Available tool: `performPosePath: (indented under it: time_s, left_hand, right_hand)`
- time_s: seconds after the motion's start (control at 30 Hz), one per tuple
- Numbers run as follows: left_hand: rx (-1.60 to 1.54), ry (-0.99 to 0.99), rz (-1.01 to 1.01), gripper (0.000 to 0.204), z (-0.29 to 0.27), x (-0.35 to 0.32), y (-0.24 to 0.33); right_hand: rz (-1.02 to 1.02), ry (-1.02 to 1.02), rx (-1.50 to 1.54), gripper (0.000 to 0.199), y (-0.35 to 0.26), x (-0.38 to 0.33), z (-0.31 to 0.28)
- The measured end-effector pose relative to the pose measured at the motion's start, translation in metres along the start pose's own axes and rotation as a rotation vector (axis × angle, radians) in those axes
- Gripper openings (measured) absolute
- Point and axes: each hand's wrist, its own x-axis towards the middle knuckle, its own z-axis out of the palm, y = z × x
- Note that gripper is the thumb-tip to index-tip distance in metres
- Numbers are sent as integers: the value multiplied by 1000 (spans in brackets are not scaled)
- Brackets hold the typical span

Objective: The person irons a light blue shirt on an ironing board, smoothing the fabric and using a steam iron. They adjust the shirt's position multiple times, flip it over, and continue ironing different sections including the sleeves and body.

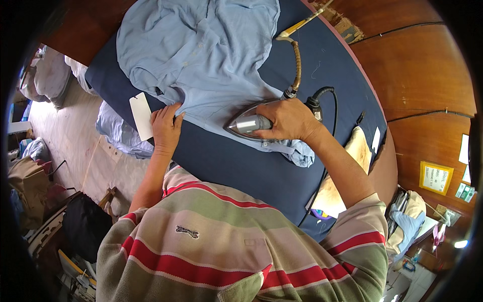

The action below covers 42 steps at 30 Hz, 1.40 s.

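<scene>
A light blue shirt (pixel 201 65) lies spread over a dark blue padded ironing table (pixel 226 166), with one sleeve stretched to the right and ending in a bunched cuff (pixel 301 153). My right hand (pixel 289 120) is wrapped round the handle of a steam iron (pixel 247 124), which rests on that sleeve. At the left end of the sleeve, my left hand (pixel 167 123) is closed with thumb and fingertips on the shirt's edge. Just beside it, a white card tag (pixel 141 117) lies at the table's near edge. The iron's soleplate is mostly hidden against the cloth.
A wrapped hose (pixel 297 65) and a black cable (pixel 336 108) run from the iron. Right of it lies a scorched cream cloth (pixel 357 151). Wooden panelling (pixel 427 75) borders the table's right. More pale clothing (pixel 118 131) hangs below the left edge.
</scene>
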Motion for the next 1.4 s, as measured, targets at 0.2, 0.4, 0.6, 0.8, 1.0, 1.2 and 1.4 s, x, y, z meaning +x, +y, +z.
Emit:
performPosePath:
  time_s: [0.2,0.4,0.6,0.8,1.0,1.2,1.4]
  left_hand:
    - [-32,54,-20,19,1,2,2]
    - [17,61,-5,21,2,3,-1]
    - [155,25,-36,27,-5,11,20]
    - [161,10,-61,19,4,10,2]
    - [124,3,-43,15,2,11,0]
    - [141,9,-43,17,1,12,0]
    - [176,140,-3,24,0,12,12]
  right_hand:
    - [154,7,-59,47,-29,26,2]
    - [103,12,-43,51,-44,41,6]
    - [298,100,-39,46,-15,24,-1]
    - [202,92,-47,47,-25,32,2]
    - [55,-25,-67,46,-32,55,4]
    - [-55,-102,-24,40,-7,23,-3]
    - [90,-70,-16,46,1,-14,-1]
